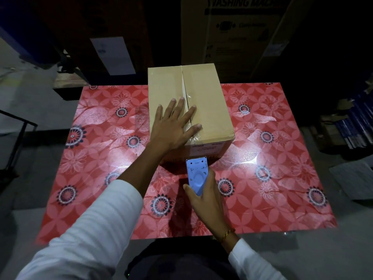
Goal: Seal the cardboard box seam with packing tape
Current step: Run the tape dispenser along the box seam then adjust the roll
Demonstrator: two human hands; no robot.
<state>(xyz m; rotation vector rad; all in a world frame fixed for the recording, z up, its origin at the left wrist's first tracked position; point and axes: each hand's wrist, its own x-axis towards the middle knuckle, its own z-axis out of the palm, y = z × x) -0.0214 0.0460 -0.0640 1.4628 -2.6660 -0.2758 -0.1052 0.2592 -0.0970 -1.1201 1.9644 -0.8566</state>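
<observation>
A brown cardboard box stands on the far middle of the table, its top flaps closed along a centre seam. Clear tape glints along the seam's near stretch. My left hand lies flat on the box top, fingers spread across the seam. My right hand grips a light blue tape dispenser, held against the box's near face just above the table. A printed label shows on that near face.
The table carries a red floral cover. A large washing machine carton stands behind the box. Stacked dark items lie on the floor at right, and a black metal frame stands at left.
</observation>
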